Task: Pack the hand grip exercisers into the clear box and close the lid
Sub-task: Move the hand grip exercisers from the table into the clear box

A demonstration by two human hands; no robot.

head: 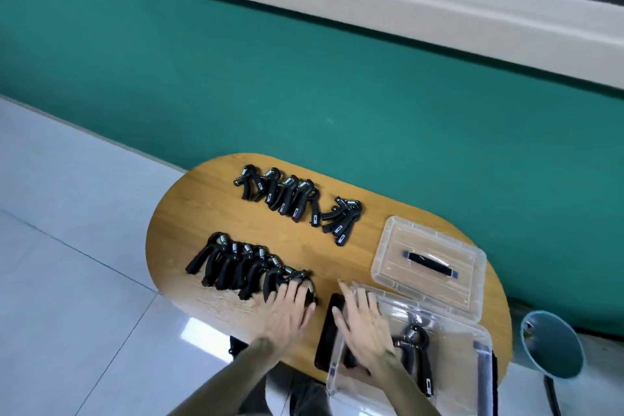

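Observation:
Black hand grip exercisers lie in two rows on the oval wooden table [202,213]: a far row [293,199] and a near row [236,267]. My left hand [288,309] covers the rightmost exerciser of the near row [287,279], fingers over it and thumb beside it. The clear box [472,378] stands at the table's near right with one exerciser [413,348] inside. My right hand [363,321] hovers over the box's left rim, fingers spread, holding nothing. The clear lid [398,240], with a black handle, lies flat just beyond the box.
A flat black object [329,331] lies under the box's left side. A teal round bin [553,344] stands on the floor to the right of the table. A green wall runs behind the table, and pale floor tiles lie to the left.

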